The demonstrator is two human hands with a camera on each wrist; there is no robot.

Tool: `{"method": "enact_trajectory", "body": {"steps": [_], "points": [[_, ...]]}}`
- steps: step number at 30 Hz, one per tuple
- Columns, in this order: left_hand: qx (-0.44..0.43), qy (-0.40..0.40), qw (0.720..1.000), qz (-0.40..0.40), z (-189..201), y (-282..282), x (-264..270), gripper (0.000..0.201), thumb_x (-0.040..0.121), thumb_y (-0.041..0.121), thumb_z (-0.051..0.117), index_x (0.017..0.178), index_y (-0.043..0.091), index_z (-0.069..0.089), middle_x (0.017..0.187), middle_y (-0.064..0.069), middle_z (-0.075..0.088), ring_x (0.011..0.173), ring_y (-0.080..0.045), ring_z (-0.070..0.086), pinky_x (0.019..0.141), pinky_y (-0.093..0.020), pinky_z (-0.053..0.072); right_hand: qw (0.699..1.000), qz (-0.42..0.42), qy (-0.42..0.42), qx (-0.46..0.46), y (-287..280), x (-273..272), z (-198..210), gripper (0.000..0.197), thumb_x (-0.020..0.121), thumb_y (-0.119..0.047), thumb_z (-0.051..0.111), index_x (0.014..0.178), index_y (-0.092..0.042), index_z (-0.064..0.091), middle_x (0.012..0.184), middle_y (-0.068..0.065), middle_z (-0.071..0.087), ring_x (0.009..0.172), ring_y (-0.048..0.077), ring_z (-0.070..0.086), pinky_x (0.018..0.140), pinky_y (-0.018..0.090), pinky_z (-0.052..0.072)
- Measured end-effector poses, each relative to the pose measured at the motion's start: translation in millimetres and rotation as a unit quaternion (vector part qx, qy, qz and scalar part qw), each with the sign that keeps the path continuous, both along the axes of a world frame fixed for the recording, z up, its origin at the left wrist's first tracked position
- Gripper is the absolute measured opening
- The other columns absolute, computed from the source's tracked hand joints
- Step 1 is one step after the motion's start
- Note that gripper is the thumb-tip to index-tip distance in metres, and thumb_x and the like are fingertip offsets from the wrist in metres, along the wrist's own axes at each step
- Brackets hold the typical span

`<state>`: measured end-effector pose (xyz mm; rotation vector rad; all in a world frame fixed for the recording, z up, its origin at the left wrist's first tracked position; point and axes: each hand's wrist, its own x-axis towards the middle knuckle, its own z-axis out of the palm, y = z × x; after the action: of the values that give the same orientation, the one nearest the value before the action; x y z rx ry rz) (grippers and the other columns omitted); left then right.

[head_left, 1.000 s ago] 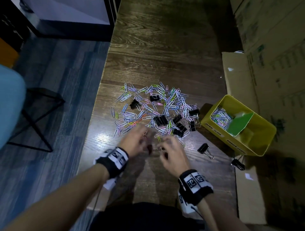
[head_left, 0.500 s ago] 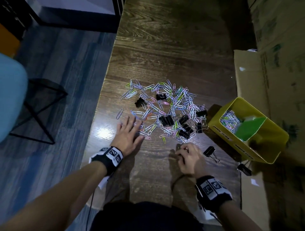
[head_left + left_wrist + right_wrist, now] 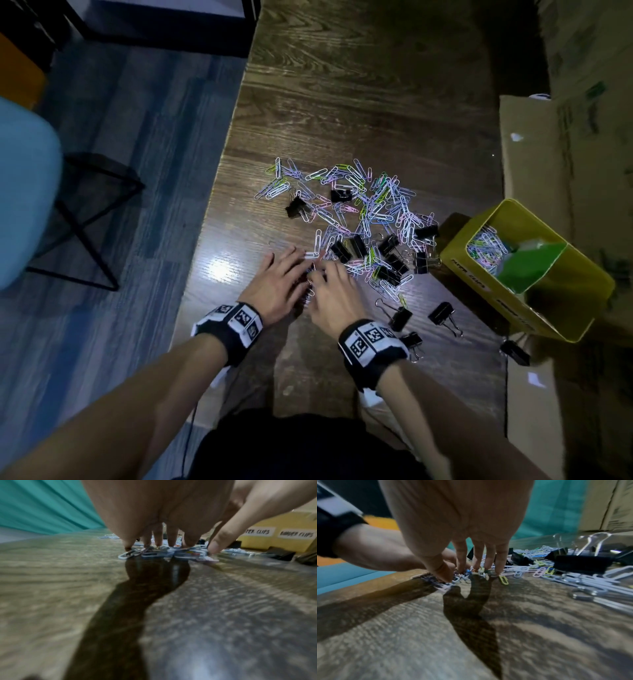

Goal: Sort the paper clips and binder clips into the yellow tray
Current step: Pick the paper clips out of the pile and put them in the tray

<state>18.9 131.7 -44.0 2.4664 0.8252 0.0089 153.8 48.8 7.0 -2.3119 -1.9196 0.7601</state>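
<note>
Coloured paper clips [image 3: 359,205] lie in a spread pile on the wooden table [image 3: 342,85], mixed with black binder clips [image 3: 394,263]. My left hand [image 3: 284,277] and right hand [image 3: 332,291] meet at the pile's near edge. Their straight fingers press down on a small bunch of paper clips [image 3: 154,553] gathered between them. In the right wrist view the right hand [image 3: 467,573] has thumb and fingertips on the clips, with a binder clip [image 3: 580,562] just beside. The yellow tray [image 3: 507,301] stands at the right, holding paper clips [image 3: 486,246] behind a green divider [image 3: 527,263].
Loose binder clips [image 3: 442,313] lie right of my right wrist, one more [image 3: 513,353] on the cardboard. A cardboard box [image 3: 534,154] borders the table's right side. The table's left edge drops to the floor, where a blue chair [image 3: 24,192] stands.
My left hand slid right from the pile's left side and my right hand moved left from the loose binder clips. They now meet over a small bunch of paper clips.
</note>
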Motion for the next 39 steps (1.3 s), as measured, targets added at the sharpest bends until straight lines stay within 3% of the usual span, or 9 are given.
{"method": "enact_trajectory", "body": {"steps": [5,9,11,15,20,30,33,36,39], "points": [[0.027,-0.097,0.993,0.059,13.1,31.9,-12.2,0.040,0.088,0.037,0.046,0.123,0.019,0.051,0.124,-0.011,0.052,0.110,-0.028,0.051,0.091,-0.046,0.046,0.998,-0.056,-0.017,0.006,0.4,24.4,-5.8,0.044,0.083,-0.032,0.059,0.122,-0.015,0.047,0.133,0.012,0.039,0.124,0.029,0.037,0.102,0.045,0.037],[0.021,0.112,0.989,0.094,28.8,48.2,-9.3,0.084,0.069,0.081,0.035,0.136,0.031,0.033,0.132,-0.009,0.042,0.114,-0.031,0.042,0.091,-0.049,0.045,0.997,-0.070,-0.046,0.004,4.8,30.3,-3.6,0.057,0.082,-0.045,0.061,0.126,-0.015,0.042,0.132,0.015,0.039,0.122,0.030,0.037,0.101,0.043,0.038],[0.004,0.180,0.981,0.070,32.2,39.0,-4.5,0.093,0.058,0.084,0.048,0.135,0.035,0.031,0.132,-0.007,0.038,0.114,-0.030,0.039,0.090,-0.048,0.045,0.998,-0.025,-0.048,-0.017,7.1,21.8,0.5,0.071,0.081,-0.051,0.062,0.135,-0.014,0.035,0.132,0.014,0.036,0.121,0.030,0.036,0.100,0.042,0.038],[-0.036,0.176,0.980,0.092,29.8,9.7,5.3,0.087,0.058,0.051,0.078,0.132,0.026,0.038,0.126,-0.010,0.036,0.108,-0.031,0.038,0.093,-0.046,0.043,0.996,-0.025,-0.022,-0.084,12.1,4.0,2.9,0.083,0.076,-0.045,0.072,0.140,-0.014,0.029,0.133,0.014,0.031,0.122,0.032,0.035,0.094,0.042,0.043],[-0.095,0.079,0.984,0.125,29.7,-5.9,10.8,0.057,0.070,0.013,0.074,0.123,0.008,0.054,0.117,-0.015,0.049,0.103,-0.033,0.054,0.095,-0.036,0.043,0.997,-0.031,0.016,-0.063,13.1,-0.2,2.8,0.041,0.087,-0.007,0.059,0.126,-0.007,0.048,0.126,0.015,0.044,0.112,0.034,0.051,0.088,0.039,0.046],[-0.056,-0.027,0.991,0.116,33.5,5.2,-7.2,0.022,0.073,0.011,0.075,0.095,0.007,0.071,0.103,-0.007,0.069,0.092,-0.022,0.066,0.087,-0.026,0.048,0.989,-0.094,0.095,-0.056,5.1,15.5,-8.9,0.032,0.090,0.000,0.058,0.120,-0.011,0.064,0.108,0.014,0.066,0.094,0.026,0.065,0.082,0.026,0.050],[-0.059,-0.036,0.988,0.139,35.0,9.4,-9.8,0.021,0.073,0.008,0.074,0.094,0.006,0.072,0.104,-0.007,0.070,0.092,-0.021,0.067,0.090,-0.025,0.049,0.967,-0.174,0.179,-0.058,5.1,22.0,-5.8,0.030,0.089,-0.014,0.065,0.119,-0.012,0.065,0.106,0.015,0.069,0.094,0.023,0.065,0.086,0.026,0.049],[-0.070,-0.051,0.980,0.181,39.4,14.3,-11.8,0.022,0.072,0.003,0.074,0.094,0.007,0.073,0.104,-0.006,0.071,0.095,-0.018,0.066,0.090,-0.011,0.036,0.934,-0.248,0.252,-0.055,3.4,28.7,-5.0,0.032,0.083,-0.019,0.072,0.113,-0.010,0.068,0.101,0.010,0.070,0.088,0.016,0.064,0.084,0.018,0.045],[-0.125,-0.059,0.962,0.237,45.1,22.1,-15.5,0.022,0.074,0.001,0.072,0.094,0.009,0.074,0.106,-0.002,0.069,0.093,-0.007,0.063,0.086,-0.001,0.034,0.902,-0.295,0.313,-0.027,0.3,33.7,-6.6,0.032,0.077,-0.016,0.077,0.107,-0.006,0.071,0.091,0.007,0.071,0.077,0.011,0.061,0.084,0.023,0.051]]}}
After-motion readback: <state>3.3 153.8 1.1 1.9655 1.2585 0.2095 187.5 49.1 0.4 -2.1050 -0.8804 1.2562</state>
